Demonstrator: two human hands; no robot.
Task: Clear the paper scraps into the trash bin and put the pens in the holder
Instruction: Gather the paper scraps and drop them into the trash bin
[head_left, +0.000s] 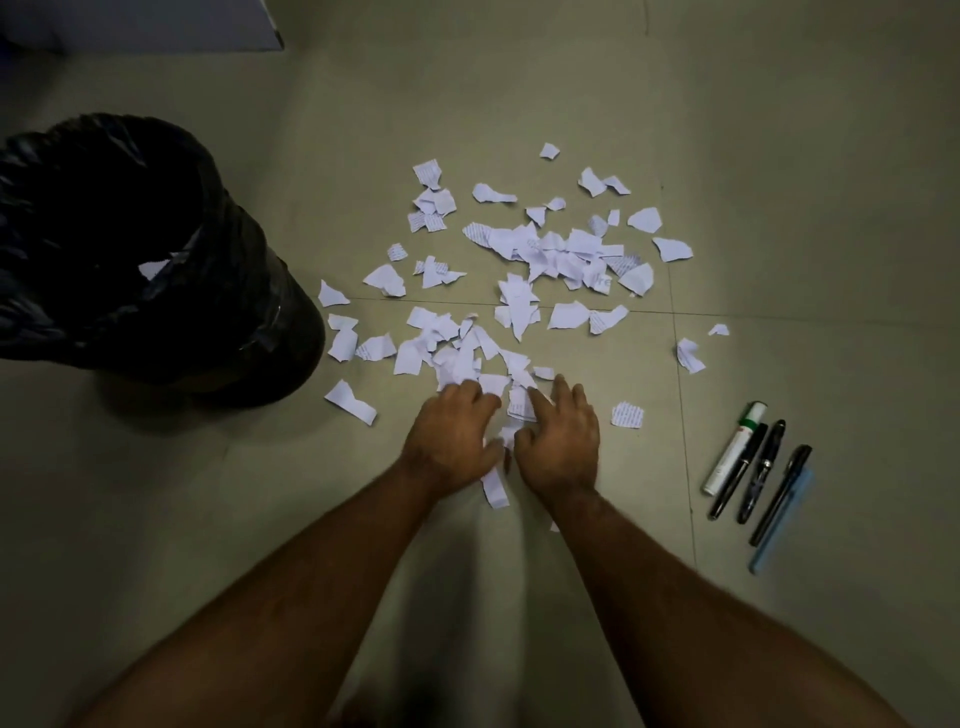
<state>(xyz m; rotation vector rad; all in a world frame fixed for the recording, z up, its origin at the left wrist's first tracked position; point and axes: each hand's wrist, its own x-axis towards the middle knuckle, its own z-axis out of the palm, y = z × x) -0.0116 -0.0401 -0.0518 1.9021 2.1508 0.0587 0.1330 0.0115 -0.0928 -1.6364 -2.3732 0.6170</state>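
Note:
Many torn white paper scraps (550, 254) lie scattered over the tiled floor in the middle of the view. My left hand (451, 436) and my right hand (560, 441) rest palm down side by side on the nearest scraps, fingers curled over them, with a few pieces showing between and under the hands. A trash bin (156, 322) lined with a black bag stands at the left, with one scrap visible inside. Several pens (761, 478), among them a white marker with a green band, lie side by side on the floor at the right. No pen holder is in view.
Grey floor tiles (779, 156) with thin joint lines run under everything. A pale flat object (156, 26) sits at the far top left. A single scrap (350, 401) lies close to the bin's base.

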